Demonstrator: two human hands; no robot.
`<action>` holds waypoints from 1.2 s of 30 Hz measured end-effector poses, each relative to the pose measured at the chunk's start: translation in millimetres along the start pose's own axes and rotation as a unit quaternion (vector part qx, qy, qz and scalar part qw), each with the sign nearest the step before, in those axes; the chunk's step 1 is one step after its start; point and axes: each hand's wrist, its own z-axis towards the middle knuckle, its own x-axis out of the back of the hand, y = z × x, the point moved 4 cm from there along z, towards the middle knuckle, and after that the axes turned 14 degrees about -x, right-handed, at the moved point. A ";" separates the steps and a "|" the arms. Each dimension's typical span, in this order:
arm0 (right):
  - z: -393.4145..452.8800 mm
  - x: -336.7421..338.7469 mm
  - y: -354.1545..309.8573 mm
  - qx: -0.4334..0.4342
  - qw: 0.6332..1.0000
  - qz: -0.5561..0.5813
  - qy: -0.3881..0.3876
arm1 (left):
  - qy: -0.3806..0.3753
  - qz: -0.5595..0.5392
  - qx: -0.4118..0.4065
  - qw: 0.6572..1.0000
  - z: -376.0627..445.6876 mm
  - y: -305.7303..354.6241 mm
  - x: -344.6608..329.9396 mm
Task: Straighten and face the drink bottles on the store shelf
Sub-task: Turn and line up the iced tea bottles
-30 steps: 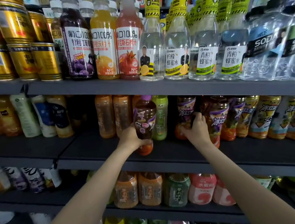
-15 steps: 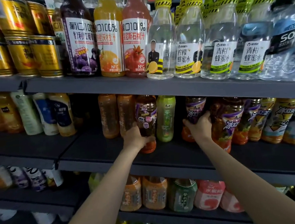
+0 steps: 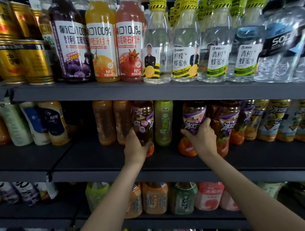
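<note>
On the middle shelf (image 3: 100,162), my left hand (image 3: 135,149) grips the lower part of a dark iced-tea bottle with a purple label (image 3: 143,121), which stands upright beside a green tea bottle (image 3: 164,122). My right hand (image 3: 201,138) grips a second purple-label iced-tea bottle (image 3: 194,119) around its middle, its label facing me. More purple-label and yellow-label tea bottles (image 3: 270,119) stand in a row to the right. Two orange bottles (image 3: 104,122) stand left of my left hand.
The top shelf (image 3: 90,88) carries gold cans (image 3: 14,59), three juice bottles (image 3: 103,46), clear honey-water bottles (image 3: 186,53) and soda-water bottles (image 3: 282,48). The shelf below (image 3: 194,218) holds orange, green and pink bottles. White and blue bottles (image 3: 36,121) stand at the mid-left.
The view has moved closer to the shelf. Both hands keep their hold. The right hand's bottle now shows more of its purple label toward me.
</note>
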 end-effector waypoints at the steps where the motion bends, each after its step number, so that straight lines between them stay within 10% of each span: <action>1: -5.9 3.9 0.8 0.009 1.000 0.004 0.000 | 0.060 0.023 -0.038 0.997 -8.3 3.7 2.2; 3: -15.6 11.9 3.3 0.023 1.000 0.007 -0.002 | 0.124 0.065 -0.151 0.979 -25.5 16.1 2.5; 6: -31.8 23.4 6.1 0.031 0.999 0.001 -0.013 | -0.012 0.037 -0.248 0.968 -48.0 36.2 -10.5; 12: -49.6 41.3 10.2 -0.023 0.983 0.127 -0.128 | -0.261 -0.189 -0.074 0.944 -65.5 36.3 -27.4; 16: -74.3 45.8 15.0 -0.109 0.885 0.376 -0.252 | -0.342 -0.350 0.084 0.868 -78.1 37.4 -13.6; 18: -83.5 48.2 12.4 -0.120 0.843 0.441 -0.283 | -0.333 -0.403 0.115 0.845 -81.0 43.2 -7.8; 23: -84.6 53.9 12.8 -0.195 0.834 0.434 -0.280 | -0.194 -0.133 -0.096 0.967 -65.1 54.6 17.2; 29: -96.8 47.1 8.4 -0.339 0.697 0.566 -0.282 | -0.133 0.012 -0.294 0.946 -60.5 69.4 39.5; 32: -96.7 50.8 9.2 -0.319 0.713 0.563 -0.270 | -0.214 -0.170 -0.114 0.955 -61.2 61.2 42.0; 36: -93.1 56.4 9.6 -0.271 0.727 0.569 -0.273 | -0.280 -0.428 0.129 0.849 -67.7 52.2 36.9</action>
